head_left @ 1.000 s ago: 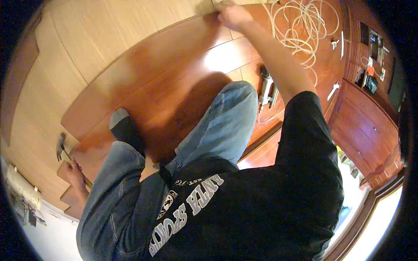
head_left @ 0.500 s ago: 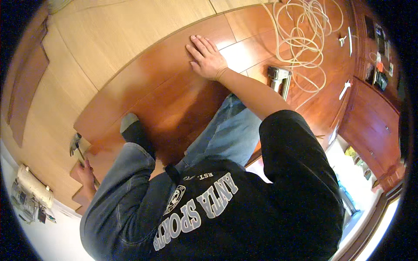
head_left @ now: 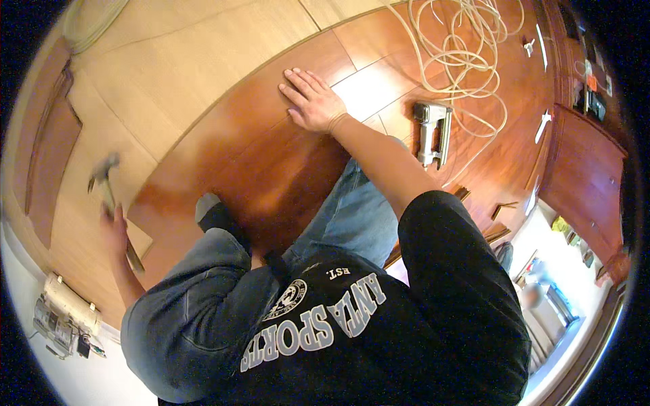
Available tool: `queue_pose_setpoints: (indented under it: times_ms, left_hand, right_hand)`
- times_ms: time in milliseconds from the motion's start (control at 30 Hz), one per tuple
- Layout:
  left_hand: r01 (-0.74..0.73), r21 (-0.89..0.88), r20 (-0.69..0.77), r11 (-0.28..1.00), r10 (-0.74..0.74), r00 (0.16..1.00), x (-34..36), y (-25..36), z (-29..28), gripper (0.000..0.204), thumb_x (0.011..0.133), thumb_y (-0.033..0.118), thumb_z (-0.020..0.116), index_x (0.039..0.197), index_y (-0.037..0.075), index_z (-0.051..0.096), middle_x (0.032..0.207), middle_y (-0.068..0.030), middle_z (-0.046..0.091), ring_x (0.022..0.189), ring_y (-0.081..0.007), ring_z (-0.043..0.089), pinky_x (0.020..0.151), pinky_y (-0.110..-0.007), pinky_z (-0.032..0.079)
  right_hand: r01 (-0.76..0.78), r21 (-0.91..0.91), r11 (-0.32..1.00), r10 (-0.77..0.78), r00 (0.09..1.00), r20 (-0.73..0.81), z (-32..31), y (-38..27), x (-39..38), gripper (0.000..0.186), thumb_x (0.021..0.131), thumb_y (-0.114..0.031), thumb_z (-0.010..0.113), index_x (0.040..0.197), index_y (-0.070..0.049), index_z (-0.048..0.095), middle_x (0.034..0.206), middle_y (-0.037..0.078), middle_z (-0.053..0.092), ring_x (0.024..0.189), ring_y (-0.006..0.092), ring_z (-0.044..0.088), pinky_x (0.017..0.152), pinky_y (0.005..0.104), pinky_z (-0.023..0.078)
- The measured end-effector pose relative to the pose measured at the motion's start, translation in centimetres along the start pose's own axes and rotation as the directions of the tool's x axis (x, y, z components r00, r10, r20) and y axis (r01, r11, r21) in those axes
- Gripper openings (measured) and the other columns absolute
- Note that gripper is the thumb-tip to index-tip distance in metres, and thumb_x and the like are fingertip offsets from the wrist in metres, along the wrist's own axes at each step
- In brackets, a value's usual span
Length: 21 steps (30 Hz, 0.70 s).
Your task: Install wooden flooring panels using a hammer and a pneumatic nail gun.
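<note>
My left hand (head_left: 114,231) is closed around the handle of a claw hammer (head_left: 103,172), whose head is a little blurred. It is at the far left, off the left end of the reddish-brown floorboards (head_left: 233,132). My right hand (head_left: 315,103) lies flat on those glossy boards with its fingers stretched out, close to their curved-looking far edge. Beyond that edge runs a pale, wood-coloured surface (head_left: 203,51). My socked foot (head_left: 213,211) rests on the boards between the two hands.
A silver and black nail gun (head_left: 432,135) lies on the boards to the right of my right forearm. Loose coils of a pale hose (head_left: 467,64) spread beyond it. At the lower left stands a cream and grey machine (head_left: 66,314). Reddish wooden cabinets (head_left: 586,159) line the right.
My left hand has lifted the hammer, its head now farther up in the view. My right hand stays flat on the boards. The whole view has shifted slightly.
</note>
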<state>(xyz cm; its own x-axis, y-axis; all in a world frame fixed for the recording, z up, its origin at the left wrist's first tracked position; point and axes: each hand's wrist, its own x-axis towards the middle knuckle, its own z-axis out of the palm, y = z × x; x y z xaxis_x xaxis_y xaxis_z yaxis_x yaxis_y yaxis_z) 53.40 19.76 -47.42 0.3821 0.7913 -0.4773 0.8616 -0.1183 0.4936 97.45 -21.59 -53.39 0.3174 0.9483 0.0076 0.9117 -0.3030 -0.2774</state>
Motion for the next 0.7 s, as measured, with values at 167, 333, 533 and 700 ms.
queue_pose_setpoints:
  times_ms: [167, 333, 533, 700]
  left_hand:
    - [-0.584, 0.254, 0.284, 0.771, 0.517, 0.807, 10.3, 13.0, 9.3, 0.052, 0.100, 0.026, 0.057, 0.144, 0.000, 0.046, 0.128, -0.0268, 0.060, 0.119, -0.0403, 0.059, 0.098, -0.045, 0.048]
    - [-0.594, 0.266, 0.475, 0.759, 0.434, 0.766, 11.9, 26.5, 17.9, 0.052, 0.101, 0.030, 0.057, 0.146, 0.008, 0.046, 0.127, -0.0288, 0.063, 0.120, -0.0430, 0.060, 0.102, -0.047, 0.048]
    - [-0.790, 0.169, 0.546, 0.589, 0.611, 0.573, 9.0, 31.1, 21.8, 0.054, 0.100, 0.031, 0.058, 0.147, 0.007, 0.045, 0.124, -0.0301, 0.063, 0.116, -0.0445, 0.062, 0.098, -0.049, 0.050]
    - [-0.664, 0.192, 0.455, 0.723, 0.534, 0.713, 10.1, 30.1, 20.6, 0.053, 0.101, 0.030, 0.056, 0.148, 0.009, 0.044, 0.128, -0.0282, 0.062, 0.118, -0.0454, 0.059, 0.099, -0.049, 0.049]
  right_hand:
    - [-0.006, 0.029, 1.000, 0.007, 1.000, -0.013, -0.3, 0.0, -0.1, 0.058, 0.090, -0.036, 0.064, 0.143, -0.014, 0.054, 0.158, 0.014, 0.040, 0.146, 0.0307, 0.037, 0.121, 0.0469, 0.030]
    - [0.012, 0.039, 0.999, -0.010, 0.999, -0.041, 0.3, 0.2, -0.1, 0.058, 0.089, -0.036, 0.066, 0.141, -0.014, 0.055, 0.156, 0.013, 0.043, 0.145, 0.0308, 0.040, 0.120, 0.0465, 0.031]
    - [0.023, 0.046, 0.999, -0.021, 0.999, -0.044, -0.3, 0.3, 0.2, 0.058, 0.088, -0.035, 0.067, 0.140, -0.013, 0.055, 0.154, 0.014, 0.045, 0.143, 0.0308, 0.042, 0.119, 0.0467, 0.032]
    - [0.017, 0.074, 0.997, -0.012, 0.998, -0.068, -0.4, 0.3, 0.1, 0.057, 0.087, -0.034, 0.068, 0.139, -0.013, 0.056, 0.154, 0.013, 0.045, 0.142, 0.0307, 0.043, 0.119, 0.0466, 0.033]
